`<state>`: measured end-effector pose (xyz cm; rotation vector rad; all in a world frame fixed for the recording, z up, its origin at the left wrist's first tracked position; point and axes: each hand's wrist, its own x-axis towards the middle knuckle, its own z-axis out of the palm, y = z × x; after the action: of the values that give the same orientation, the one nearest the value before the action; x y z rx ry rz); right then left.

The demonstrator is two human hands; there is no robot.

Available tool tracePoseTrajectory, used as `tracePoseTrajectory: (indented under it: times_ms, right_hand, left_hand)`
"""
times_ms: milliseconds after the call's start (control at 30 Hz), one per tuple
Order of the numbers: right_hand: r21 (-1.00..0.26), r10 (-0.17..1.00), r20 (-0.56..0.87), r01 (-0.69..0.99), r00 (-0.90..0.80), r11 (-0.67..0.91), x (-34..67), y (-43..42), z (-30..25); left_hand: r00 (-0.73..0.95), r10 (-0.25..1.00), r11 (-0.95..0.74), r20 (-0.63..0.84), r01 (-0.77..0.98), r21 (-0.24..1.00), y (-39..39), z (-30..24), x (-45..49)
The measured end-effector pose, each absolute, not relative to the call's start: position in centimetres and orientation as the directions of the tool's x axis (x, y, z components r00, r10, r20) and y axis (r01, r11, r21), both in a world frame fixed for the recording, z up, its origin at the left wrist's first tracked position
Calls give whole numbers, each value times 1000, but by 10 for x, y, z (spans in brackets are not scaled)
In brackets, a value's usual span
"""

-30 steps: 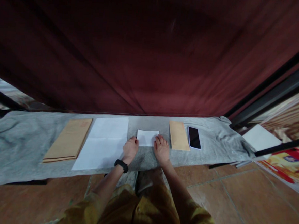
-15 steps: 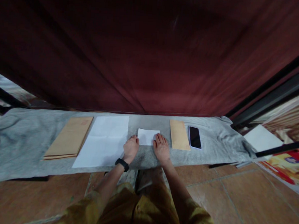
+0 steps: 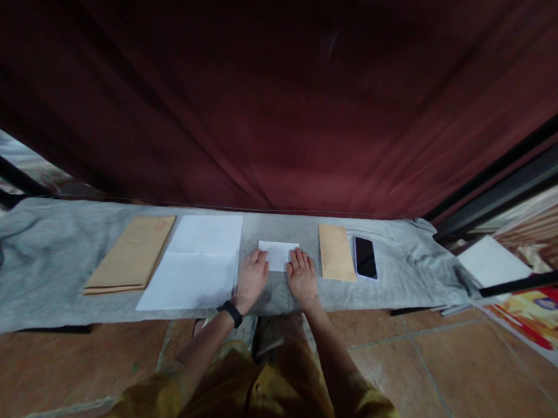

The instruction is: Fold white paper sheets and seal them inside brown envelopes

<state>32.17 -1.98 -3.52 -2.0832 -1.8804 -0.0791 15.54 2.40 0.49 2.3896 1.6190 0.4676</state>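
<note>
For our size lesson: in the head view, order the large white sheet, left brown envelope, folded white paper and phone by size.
Largest: large white sheet
Next: left brown envelope
Unranked: folded white paper and phone, too alike.

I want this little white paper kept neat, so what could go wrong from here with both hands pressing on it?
1. The small white rectangular paper lies on a soft, rumpled grey cloth. Under the left hand and right hand it may slip or crease crookedly.
2. The left hand sits right beside the large white paper sheet, so a sideways sweep could nudge or wrinkle its edge.
</note>
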Motion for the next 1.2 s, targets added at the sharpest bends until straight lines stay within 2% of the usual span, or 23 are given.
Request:
tracePoseTrajectory:
  times_ms: [100, 200, 367, 600, 800, 967, 1033, 1133, 1200]
  right_hand:
    - [-195, 963, 243, 978, 118, -70, 322, -20, -35]
    - [-179, 966, 237, 982, 107, -65, 322, -22, -35]
    - [-182, 953, 261, 978, 151, -105, 320, -24, -38]
    - [-219, 892, 316, 940, 321, -261, 313, -26, -41]
    - [-288, 870, 310, 910, 383, -298, 317, -31, -33]
    - [-412, 826, 252, 828, 505, -381, 314, -27, -22]
    - [-545, 807, 202, 748, 555, -379, 314, -22, -17]
    - [-787, 799, 68, 524, 597, -325, 314, -14, -12]
    - [-856, 806, 9, 421, 592, -300, 312, -12, -9]
  left_hand:
    - [555, 809, -585, 192, 732, 350, 14, -10, 163]
    - [638, 749, -660, 181, 693, 289, 4, -22, 168]
    - [643, 744, -668, 180, 711, 221, -5, -27, 163]
    - [596, 784, -621, 173, 761, 191, -12, -27, 148]
    - [558, 808, -587, 188, 789, 180, -17, -30, 141]
    - [536, 824, -565, 184, 805, 183, -18, -29, 145]
    - [529, 830, -556, 179, 813, 176, -18, -29, 147]
    - [532, 830, -556, 171, 813, 172, -16, -28, 147]
    - [530, 831, -554, 168, 813, 177, -16, -27, 147]
